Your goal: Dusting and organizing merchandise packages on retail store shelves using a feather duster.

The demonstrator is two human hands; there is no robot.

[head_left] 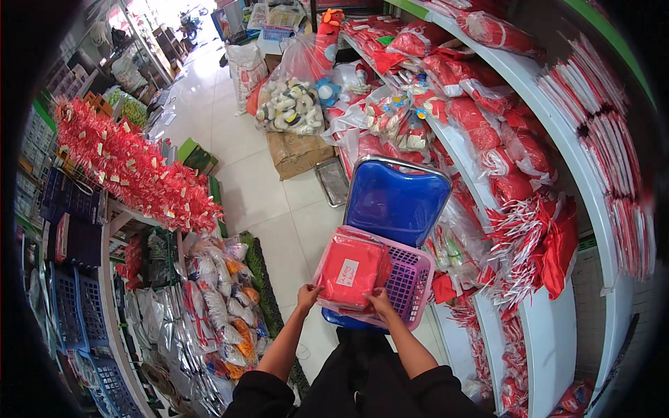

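Note:
Both my hands grip a flat stack of red packets in clear plastic point(359, 254), with a white handwritten label on top. My left hand point(309, 297) pinches its near left corner. At the near right edge, my right hand point(380, 304) has its fingers closed on the plastic. The stack lies over the left part of a pink plastic basket point(415, 279), whose right side shows its open grid. Beneath the basket is a blue chair, its padded blue backrest point(397, 198) standing just beyond. The stack hides much of the basket's inside.
Shelves point(481, 188) of red bagged goods curve along the right. On the left are red tinsel garlands point(136, 167) and piled bagged goods point(223, 299). Ahead stand a cardboard box point(296, 155), a metal tray point(331, 182) and a bag of plush toys point(289, 104) beside the tiled aisle point(240, 181).

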